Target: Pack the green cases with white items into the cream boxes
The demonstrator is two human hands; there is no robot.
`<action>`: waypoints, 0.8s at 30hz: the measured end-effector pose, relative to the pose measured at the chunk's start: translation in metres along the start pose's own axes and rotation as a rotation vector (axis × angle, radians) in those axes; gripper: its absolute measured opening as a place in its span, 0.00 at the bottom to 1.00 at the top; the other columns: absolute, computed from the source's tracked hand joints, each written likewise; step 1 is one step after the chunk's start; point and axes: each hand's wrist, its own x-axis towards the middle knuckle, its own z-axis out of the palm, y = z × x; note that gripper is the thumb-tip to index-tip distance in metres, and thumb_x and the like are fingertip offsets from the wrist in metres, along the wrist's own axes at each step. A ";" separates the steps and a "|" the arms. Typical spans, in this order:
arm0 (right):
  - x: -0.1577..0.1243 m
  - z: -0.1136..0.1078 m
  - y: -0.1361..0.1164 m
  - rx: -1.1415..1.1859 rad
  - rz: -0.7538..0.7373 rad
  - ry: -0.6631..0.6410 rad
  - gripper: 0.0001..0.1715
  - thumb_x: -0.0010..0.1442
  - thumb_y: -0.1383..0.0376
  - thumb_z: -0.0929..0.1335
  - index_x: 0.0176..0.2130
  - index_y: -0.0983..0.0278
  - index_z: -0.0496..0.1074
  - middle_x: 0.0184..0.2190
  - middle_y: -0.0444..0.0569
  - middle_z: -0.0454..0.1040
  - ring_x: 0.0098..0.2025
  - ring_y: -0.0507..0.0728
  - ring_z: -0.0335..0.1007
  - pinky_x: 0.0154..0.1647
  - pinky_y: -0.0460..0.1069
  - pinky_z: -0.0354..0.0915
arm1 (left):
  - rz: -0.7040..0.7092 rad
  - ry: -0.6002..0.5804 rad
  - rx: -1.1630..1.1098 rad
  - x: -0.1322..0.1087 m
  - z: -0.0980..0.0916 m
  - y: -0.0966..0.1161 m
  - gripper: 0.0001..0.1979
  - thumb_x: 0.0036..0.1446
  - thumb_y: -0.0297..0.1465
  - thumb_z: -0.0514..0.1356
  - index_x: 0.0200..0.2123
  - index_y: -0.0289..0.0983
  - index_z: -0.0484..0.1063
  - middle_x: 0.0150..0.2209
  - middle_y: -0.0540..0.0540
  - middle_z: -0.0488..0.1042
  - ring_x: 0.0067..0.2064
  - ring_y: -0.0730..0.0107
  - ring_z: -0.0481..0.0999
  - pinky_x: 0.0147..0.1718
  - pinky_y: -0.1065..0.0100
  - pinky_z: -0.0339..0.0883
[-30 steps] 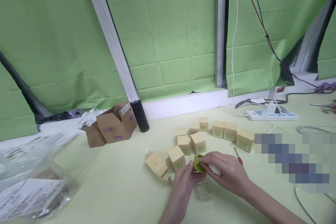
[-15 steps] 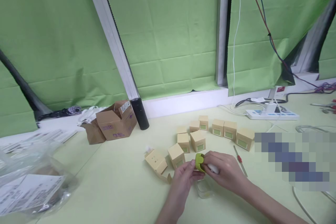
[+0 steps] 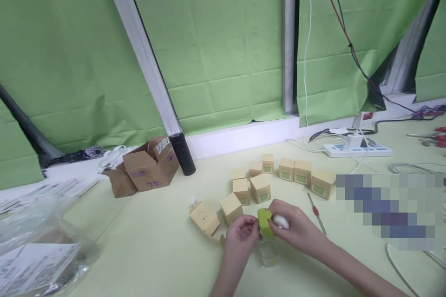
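Note:
My right hand (image 3: 296,225) is closed around a yellow-green, curved, band-like piece (image 3: 265,222) and a smooth white rounded object (image 3: 280,222). Its thumb and fingertips press the green piece from the right. On the other side, my left hand (image 3: 242,233) has curled fingers, with the tips at the green piece's lower left edge; whether they pinch anything is hidden. Below both hands, a clear plastic tray (image 3: 269,256) lies on the table. An opened cardboard box (image 3: 205,219) rests on its side to the left, near a small closed box (image 3: 231,208).
Several small tan boxes (image 3: 260,189) stand behind the hands. A red-and-grey screwdriver-like tool (image 3: 315,211) lies to the right. Farther back are a white power strip (image 3: 358,150), a black cylinder (image 3: 183,154) and an open brown carton (image 3: 153,167). A clear plastic bag (image 3: 45,250) sits at left.
My left fingers have curled and drawn back to the left from the green piece. The green piece has turned in my right hand, showing more of its outer face.

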 end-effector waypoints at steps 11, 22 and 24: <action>-0.003 0.002 -0.010 0.121 0.015 0.031 0.14 0.41 0.68 0.72 0.32 0.61 0.71 0.28 0.43 0.70 0.31 0.55 0.68 0.31 0.47 0.64 | 0.113 -0.060 0.010 -0.004 0.004 0.012 0.09 0.34 0.23 0.62 0.18 0.37 0.63 0.20 0.54 0.62 0.24 0.75 0.61 0.26 0.73 0.56; -0.005 0.003 -0.009 0.059 -0.063 0.066 0.22 0.44 0.68 0.71 0.42 0.60 0.69 0.33 0.46 0.70 0.34 0.56 0.69 0.35 0.49 0.66 | -0.027 -0.116 -0.319 -0.004 0.003 0.006 0.19 0.41 0.39 0.67 0.37 0.40 0.71 0.29 0.49 0.71 0.29 0.72 0.69 0.28 0.72 0.61; -0.005 0.003 -0.005 0.069 -0.061 0.040 0.31 0.45 0.68 0.71 0.50 0.58 0.64 0.37 0.47 0.70 0.37 0.57 0.68 0.37 0.50 0.67 | -0.108 -0.150 -0.410 -0.008 0.004 0.008 0.25 0.46 0.40 0.65 0.49 0.43 0.66 0.37 0.46 0.73 0.34 0.68 0.72 0.30 0.69 0.64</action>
